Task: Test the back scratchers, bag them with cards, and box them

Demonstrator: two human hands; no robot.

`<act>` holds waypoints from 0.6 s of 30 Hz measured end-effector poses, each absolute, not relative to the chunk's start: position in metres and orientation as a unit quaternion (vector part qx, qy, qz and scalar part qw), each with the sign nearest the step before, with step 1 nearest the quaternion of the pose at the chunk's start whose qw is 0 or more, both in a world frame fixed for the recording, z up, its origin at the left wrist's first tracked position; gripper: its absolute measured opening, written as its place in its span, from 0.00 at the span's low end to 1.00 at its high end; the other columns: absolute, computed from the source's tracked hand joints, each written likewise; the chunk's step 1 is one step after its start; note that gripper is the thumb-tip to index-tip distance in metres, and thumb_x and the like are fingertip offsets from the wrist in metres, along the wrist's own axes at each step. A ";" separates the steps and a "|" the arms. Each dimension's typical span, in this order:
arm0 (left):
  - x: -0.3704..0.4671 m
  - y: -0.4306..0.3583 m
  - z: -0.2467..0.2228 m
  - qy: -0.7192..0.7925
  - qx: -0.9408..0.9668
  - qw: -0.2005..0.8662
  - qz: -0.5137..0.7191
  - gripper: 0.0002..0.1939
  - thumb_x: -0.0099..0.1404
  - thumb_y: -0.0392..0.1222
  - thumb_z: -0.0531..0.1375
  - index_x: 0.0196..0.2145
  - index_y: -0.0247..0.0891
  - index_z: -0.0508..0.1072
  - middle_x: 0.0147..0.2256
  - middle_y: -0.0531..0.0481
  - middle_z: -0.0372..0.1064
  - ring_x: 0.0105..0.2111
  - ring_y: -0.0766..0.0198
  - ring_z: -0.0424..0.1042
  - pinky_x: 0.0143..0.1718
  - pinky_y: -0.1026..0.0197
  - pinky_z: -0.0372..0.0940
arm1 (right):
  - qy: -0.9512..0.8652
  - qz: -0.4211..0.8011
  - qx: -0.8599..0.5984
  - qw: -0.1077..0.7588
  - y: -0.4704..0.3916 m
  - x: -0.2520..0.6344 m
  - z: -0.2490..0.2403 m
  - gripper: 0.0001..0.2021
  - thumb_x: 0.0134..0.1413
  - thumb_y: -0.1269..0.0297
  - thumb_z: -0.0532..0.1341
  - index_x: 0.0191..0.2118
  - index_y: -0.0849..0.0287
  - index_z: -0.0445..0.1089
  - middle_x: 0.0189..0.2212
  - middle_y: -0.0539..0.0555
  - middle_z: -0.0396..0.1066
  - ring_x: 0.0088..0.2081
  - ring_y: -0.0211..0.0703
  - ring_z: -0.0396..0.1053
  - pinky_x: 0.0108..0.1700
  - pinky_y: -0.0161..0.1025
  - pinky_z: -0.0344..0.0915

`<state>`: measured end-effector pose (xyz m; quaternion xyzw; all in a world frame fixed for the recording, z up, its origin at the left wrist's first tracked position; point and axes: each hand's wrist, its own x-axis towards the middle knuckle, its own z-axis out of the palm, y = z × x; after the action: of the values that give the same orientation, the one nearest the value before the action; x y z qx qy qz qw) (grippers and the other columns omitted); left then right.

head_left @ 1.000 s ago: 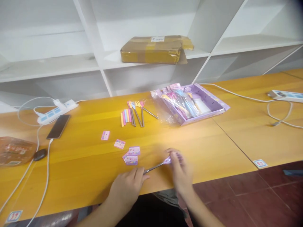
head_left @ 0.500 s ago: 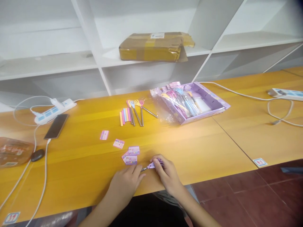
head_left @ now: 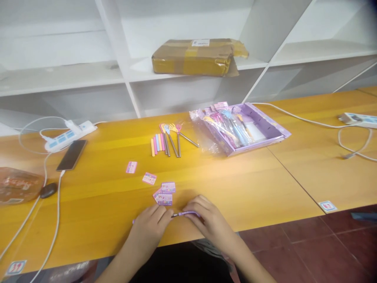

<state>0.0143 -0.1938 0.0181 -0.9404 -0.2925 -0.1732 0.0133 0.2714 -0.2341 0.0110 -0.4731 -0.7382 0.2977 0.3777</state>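
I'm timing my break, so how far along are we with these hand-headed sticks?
Seemingly done: the metal-stemmed sticks, lying unwrapped beside the coloured rods on the table. In hand: a purple-headed stick, between left hand and right hand. Probably left: the wrapped pieces in the purple tray, too jumbled to count.

Black garment [head_left: 182, 263], bare forearms [head_left: 122, 251]

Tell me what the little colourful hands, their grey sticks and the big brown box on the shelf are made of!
The little hands look like smooth plastic, with thin fingers in bright, even colours. Their grey sticks are probably shiny metal, since light glints along them. The big brown box seems to be cardboard, with crumpled edges and glossy tape.
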 end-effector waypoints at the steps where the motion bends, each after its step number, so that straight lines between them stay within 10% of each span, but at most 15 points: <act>1: 0.015 -0.194 0.019 -0.291 -0.939 0.021 -0.183 0.06 0.80 0.35 0.58 0.45 0.36 0.75 0.31 0.50 0.70 0.30 0.58 0.70 0.32 0.55 0.60 | -0.750 0.270 -0.468 0.380 -0.235 0.270 0.010 0.06 0.75 0.67 0.62 0.51 0.52 0.75 0.43 0.54 0.77 0.44 0.48 0.72 0.46 0.45 0.69; 18: -0.117 -0.158 0.047 -0.325 -0.942 0.014 -0.079 0.17 0.84 0.43 0.50 0.37 0.43 0.72 0.30 0.53 0.72 0.27 0.60 0.74 0.30 0.58 0.63 | -0.760 -0.139 -0.556 0.305 -0.264 0.461 0.001 0.14 0.69 0.74 0.64 0.52 0.47 0.78 0.43 0.54 0.83 0.46 0.52 0.80 0.47 0.50 0.71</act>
<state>-0.1165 -0.1582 0.0473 -0.9424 -0.3245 -0.0793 0.0140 0.4612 -0.2640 0.0010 -0.5562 -0.7604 -0.1394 0.3049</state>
